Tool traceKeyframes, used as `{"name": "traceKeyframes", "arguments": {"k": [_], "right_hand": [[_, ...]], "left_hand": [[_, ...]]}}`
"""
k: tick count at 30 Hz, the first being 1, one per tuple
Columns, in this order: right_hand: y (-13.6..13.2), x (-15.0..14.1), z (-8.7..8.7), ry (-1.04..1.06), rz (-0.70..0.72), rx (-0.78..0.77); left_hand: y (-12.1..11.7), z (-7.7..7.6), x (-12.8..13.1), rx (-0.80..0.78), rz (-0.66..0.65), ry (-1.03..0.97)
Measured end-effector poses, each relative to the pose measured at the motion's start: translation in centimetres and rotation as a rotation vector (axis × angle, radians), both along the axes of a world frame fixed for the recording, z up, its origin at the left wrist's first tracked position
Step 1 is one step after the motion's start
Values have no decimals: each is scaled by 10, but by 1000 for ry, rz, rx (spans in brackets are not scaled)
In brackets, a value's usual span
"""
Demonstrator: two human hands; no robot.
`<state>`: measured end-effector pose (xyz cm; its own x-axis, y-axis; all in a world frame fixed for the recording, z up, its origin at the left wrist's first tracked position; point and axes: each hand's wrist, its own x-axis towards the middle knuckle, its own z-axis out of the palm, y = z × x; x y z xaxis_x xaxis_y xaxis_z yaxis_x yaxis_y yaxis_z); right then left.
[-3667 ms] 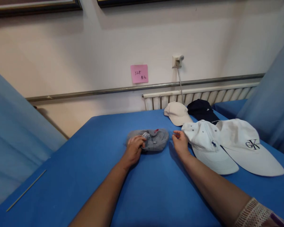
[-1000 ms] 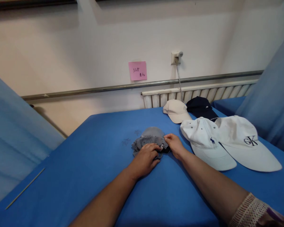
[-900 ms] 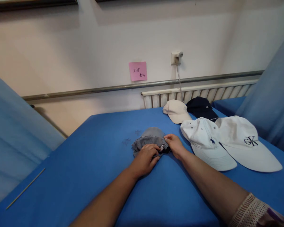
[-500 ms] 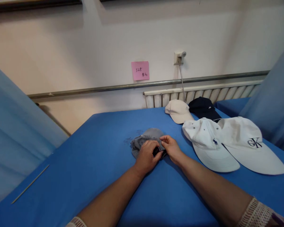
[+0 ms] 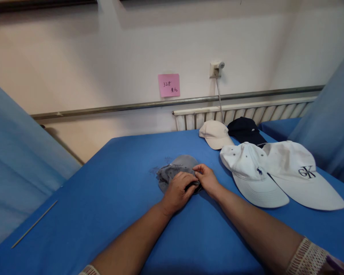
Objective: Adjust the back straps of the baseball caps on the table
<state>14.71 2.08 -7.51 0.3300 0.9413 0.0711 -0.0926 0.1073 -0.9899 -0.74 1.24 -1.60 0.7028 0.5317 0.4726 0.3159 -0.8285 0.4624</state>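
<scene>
A grey cap (image 5: 166, 175) lies on the blue-covered table in the middle of the view, its brim pointing away from me and its opening partly toward me. My left hand (image 5: 179, 191) covers its near side, fingers and thumb closed on the edge near the back strap. At the cap's right side, my right hand (image 5: 208, 178) pinches the fabric or strap between thumb and fingers. The strap itself is mostly hidden by my fingers. To the right of my right hand sits a white cap with a dark blue horse emblem (image 5: 248, 191).
A white cap with dark letters (image 5: 292, 164) lies at right. Behind are a beige cap (image 5: 213, 131) and a black cap (image 5: 243, 128). A thin stick (image 5: 34, 224) lies at left. Wall, radiator (image 5: 200, 119) and blue curtains (image 5: 17, 164) border the table.
The grey cap was turned from lying with its lettering toward me to brim away. My right hand came from beside it onto its edge; my left hand then shifted slightly onto the strap area.
</scene>
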Motion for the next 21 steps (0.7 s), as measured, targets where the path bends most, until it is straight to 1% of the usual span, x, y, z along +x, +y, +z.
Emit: {"name": "traceKeyframes", "arguments": {"k": [4, 8, 10, 11, 13, 17, 21], "right_hand": [[-1, 2, 3, -99, -14, 8], [-12, 7, 18, -280, -118, 182], [-18, 8, 27, -324, -113, 216], [-21, 8, 30, -326, -77, 203], [-24, 8, 33, -295, 40, 163], [-24, 9, 36, -105, 300, 102], [-24, 14, 41, 51, 490, 38]], "left_hand": [[4, -4, -1, -67, 40, -28], [10, -11, -4, -178, 119, -96], [13, -13, -5, -235, 162, -135], [13, -14, -5, -258, 180, -159], [14, -14, -5, -278, 192, -212], [13, -11, -6, -218, 173, -291], [13, -8, -7, -208, 176, -295]]}}
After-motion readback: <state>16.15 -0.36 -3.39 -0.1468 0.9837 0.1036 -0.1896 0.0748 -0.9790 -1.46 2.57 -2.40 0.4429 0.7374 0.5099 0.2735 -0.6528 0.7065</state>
